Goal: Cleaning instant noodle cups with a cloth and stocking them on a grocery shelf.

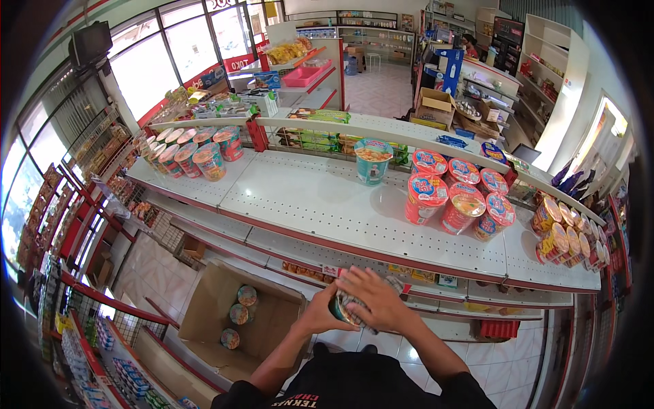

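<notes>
My left hand [321, 313] is closed around a teal instant noodle cup [343, 313], held in front of my body before the shelf edge. My right hand [372, 301] presses a checked cloth [392, 284] over the cup's top and side, so most of the cup is hidden. On the white perforated shelf [301, 194] ahead, one teal noodle cup [372, 162] stands upright near the back rail. To its right are several red noodle cups [427, 198]; at the far left stand several teal and red cups [209, 161].
An open cardboard box [204, 317] with three noodle cups [239, 314] sits on the floor at left. Yellow cups [554, 242] stand at the shelf's right end. Lower shelves jut out below, and a red crate [498, 329] sits at lower right. A person [470, 46] is in the background.
</notes>
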The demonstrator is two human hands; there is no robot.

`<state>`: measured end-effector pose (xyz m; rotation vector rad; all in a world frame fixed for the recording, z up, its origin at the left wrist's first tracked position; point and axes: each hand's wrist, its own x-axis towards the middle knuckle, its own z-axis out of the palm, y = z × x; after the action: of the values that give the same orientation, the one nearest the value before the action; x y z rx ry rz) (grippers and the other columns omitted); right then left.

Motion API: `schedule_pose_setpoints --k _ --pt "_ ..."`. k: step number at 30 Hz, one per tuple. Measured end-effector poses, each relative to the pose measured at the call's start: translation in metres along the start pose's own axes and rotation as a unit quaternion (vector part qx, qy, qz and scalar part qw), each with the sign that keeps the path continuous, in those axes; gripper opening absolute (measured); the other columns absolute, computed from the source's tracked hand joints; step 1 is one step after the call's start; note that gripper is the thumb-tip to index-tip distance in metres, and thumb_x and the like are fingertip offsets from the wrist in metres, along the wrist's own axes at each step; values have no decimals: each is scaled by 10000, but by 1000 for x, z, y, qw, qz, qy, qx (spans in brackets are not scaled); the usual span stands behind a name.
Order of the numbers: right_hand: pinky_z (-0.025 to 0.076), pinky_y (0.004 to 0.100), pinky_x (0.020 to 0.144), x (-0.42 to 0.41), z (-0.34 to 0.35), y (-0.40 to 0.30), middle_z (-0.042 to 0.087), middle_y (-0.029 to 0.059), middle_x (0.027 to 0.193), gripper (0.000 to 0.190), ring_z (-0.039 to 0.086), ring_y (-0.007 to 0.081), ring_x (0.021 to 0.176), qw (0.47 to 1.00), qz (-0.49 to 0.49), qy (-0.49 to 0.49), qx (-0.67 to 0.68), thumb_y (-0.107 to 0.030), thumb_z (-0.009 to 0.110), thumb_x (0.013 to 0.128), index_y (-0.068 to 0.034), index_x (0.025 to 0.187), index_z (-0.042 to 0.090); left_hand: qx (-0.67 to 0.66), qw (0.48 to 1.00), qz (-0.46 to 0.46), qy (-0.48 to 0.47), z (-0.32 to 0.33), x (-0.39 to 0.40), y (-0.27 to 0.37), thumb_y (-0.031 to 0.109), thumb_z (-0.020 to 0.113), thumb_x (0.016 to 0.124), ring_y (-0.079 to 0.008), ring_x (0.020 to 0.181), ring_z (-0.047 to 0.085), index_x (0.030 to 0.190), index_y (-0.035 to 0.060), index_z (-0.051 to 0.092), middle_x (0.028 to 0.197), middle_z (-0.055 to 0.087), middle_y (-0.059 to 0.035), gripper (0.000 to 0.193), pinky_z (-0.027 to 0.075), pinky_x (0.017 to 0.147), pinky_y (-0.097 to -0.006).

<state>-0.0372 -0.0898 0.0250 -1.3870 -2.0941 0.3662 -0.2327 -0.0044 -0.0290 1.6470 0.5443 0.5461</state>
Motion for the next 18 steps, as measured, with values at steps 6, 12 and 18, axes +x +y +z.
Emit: schedule_pose_setpoints --k 6,12,18 --pt "282 521 1182 -13 15 -16 489 176 1500 520 420 366 1418 993 77 65 61 -300 573 983 -92 1457 519 -153 985 47 57 -5 2 -25 228 1004 522 -193 1258 537 1458 8 427 1363 565 -102 1121 423 1085 -334" --pt "382 484 1118 -10 26 -23 589 146 1394 502 545 320 1305 989 -39 140 11 -182 726 856 -99 1342 632 -296 947 -17 126 17 3 -59 334 909 733 -184 1251 537 1467 50 419 1364 548 -78 927 441 1064 -333" --pt "389 470 1124 6 44 -15 624 99 1364 530 552 285 1326 940 15 340 -10 -93 738 763 -130 1288 672 -443 868 -4 226 39 13 -35 373 742 927 -194 1188 586 1403 52 445 1308 579 -71 647 494 1009 -358"
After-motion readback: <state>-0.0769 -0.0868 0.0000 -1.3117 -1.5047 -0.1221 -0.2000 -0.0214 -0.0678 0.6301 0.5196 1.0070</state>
